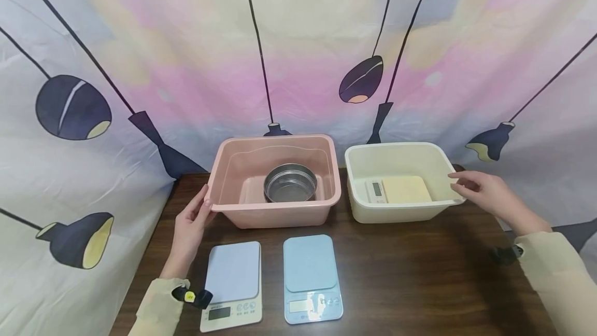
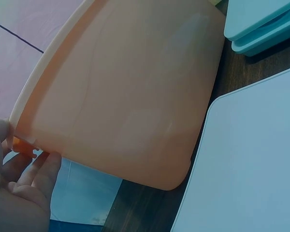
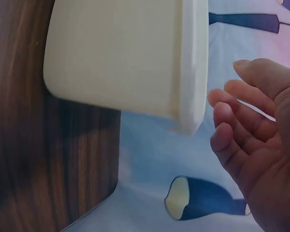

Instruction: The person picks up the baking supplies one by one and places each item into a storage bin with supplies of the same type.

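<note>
At the left rim of the pink basin (image 1: pixel 275 217), my left hand (image 1: pixel 190 219) holds the edge, thumb on the rim and fingers below it in the left wrist view. A round metal sieve or pan (image 1: pixel 290 183) sits inside that basin. My right hand (image 1: pixel 485 196) is beside the right end of the cream basin (image 1: pixel 396 215). The right wrist view shows a gap between its loosely bent fingers (image 3: pixel 222 137) and the rim. Inside the cream basin lies a cream kitchen scale (image 1: pixel 406 190) with a small display.
In front of the pink basin, a white kitchen scale (image 1: pixel 233 274) and a light blue kitchen scale (image 1: pixel 311 268) lie on the dark wooden table (image 1: pixel 410 279). A patterned cloth (image 1: pixel 308 40) hangs close behind the basins.
</note>
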A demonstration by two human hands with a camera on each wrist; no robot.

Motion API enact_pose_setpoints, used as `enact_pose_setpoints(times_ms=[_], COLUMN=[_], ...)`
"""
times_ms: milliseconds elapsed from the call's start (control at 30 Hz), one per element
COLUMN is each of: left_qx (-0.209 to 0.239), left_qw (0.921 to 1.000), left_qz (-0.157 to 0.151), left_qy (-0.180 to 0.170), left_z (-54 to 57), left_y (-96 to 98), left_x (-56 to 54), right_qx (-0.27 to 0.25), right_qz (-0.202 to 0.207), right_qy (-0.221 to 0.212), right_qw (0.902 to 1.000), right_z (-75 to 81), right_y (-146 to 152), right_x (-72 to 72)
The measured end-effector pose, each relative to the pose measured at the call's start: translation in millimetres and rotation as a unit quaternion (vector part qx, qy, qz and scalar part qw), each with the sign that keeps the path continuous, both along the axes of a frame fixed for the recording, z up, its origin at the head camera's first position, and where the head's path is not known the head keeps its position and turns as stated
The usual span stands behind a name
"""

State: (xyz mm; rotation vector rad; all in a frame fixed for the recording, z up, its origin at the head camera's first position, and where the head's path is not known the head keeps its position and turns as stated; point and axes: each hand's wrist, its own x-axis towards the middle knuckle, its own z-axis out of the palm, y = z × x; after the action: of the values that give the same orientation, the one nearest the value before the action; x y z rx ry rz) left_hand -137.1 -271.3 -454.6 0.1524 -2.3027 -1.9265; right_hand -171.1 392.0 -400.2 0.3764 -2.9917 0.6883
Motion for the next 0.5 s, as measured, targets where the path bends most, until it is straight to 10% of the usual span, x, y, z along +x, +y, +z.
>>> enact_pose_setpoints(times_ms=[500], left_qx=[-0.036], left_qw=[0.9972], left_qz=[0.06], left_qy=[0.025], left_z=[-0.6], left_y=[11.3], left_x=[2.7], right_qx=[-0.001], right_qz=[-0.023], right_qy=[0.024], right_qw=[0.9994], right_z=[-25.9], right_y=[18.5], right_x=[5.4])
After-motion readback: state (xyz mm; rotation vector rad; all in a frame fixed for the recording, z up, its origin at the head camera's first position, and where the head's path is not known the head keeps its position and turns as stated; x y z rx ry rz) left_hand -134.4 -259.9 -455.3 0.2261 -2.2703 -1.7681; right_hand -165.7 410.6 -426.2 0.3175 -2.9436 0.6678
